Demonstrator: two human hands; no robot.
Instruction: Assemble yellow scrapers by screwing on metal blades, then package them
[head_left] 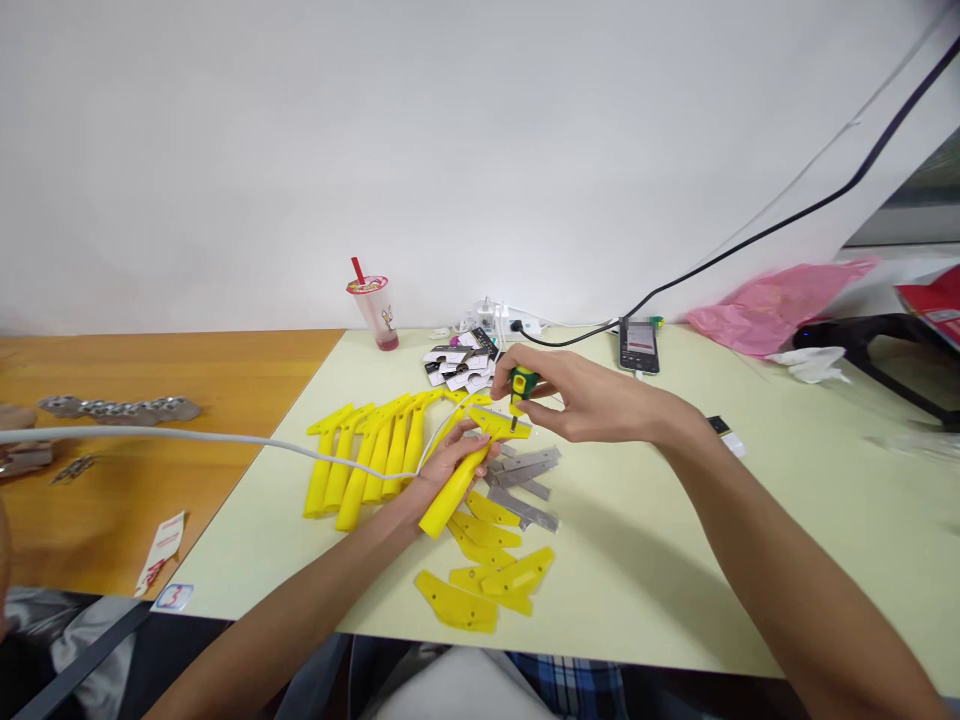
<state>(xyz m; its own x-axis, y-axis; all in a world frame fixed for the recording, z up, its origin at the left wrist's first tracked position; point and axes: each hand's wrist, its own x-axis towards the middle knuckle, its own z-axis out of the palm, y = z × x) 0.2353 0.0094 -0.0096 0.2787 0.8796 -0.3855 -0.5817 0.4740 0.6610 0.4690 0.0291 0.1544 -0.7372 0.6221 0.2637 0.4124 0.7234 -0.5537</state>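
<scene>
My left hand (451,455) is wrapped round a yellow plastic scraper handle (459,490), its wide head tilted up to the right. In my right hand (562,392) is a short green and yellow screwdriver (522,384), gripped from above. Its tip points down at the right end of the scraper head; whether a screw sits under it is too small to tell. Several yellow scrapers (367,450) lie in a row left of my hands. Grey metal blades (525,505) are piled just right of the held handle. Loose yellow cover plates (457,602) lie nearer the table's front edge.
Behind are black and white cards (459,365), a cup with a straw (375,312), a power strip (491,318) and a phone (639,346). A white cable (300,447) crosses over my left forearm. A pink bag (772,305) lies right; another person's hand (16,418) is far left.
</scene>
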